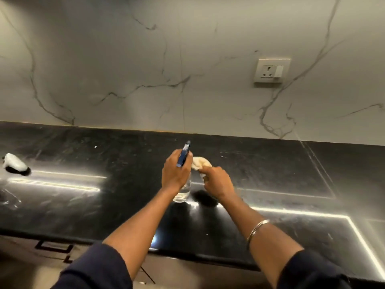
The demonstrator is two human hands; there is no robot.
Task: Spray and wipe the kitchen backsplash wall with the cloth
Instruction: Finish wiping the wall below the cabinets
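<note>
My left grip [176, 174] wraps the neck of the probably slick spray bottle [185, 191], while my right grip [216, 182] bunches the soft cloth [201, 162].

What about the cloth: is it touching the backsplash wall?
Apart. The head view shows the cloth in the right hand, with countertop visible between it and the backsplash wall.

Single view, head-worn wide-angle camera: it looks forward and down from above the front edge of the glossy black stone countertop [270, 163], facing the white marble backsplash wall with grey veins [125, 59], which fills the upper half of frame. Both forearms enter from the bottom edge, with the left hand [176, 174] and right hand [218, 184] near centre, at arm's reach. The countertop-wall seam slopes down to the right, so the view is slightly rolled.
</note>
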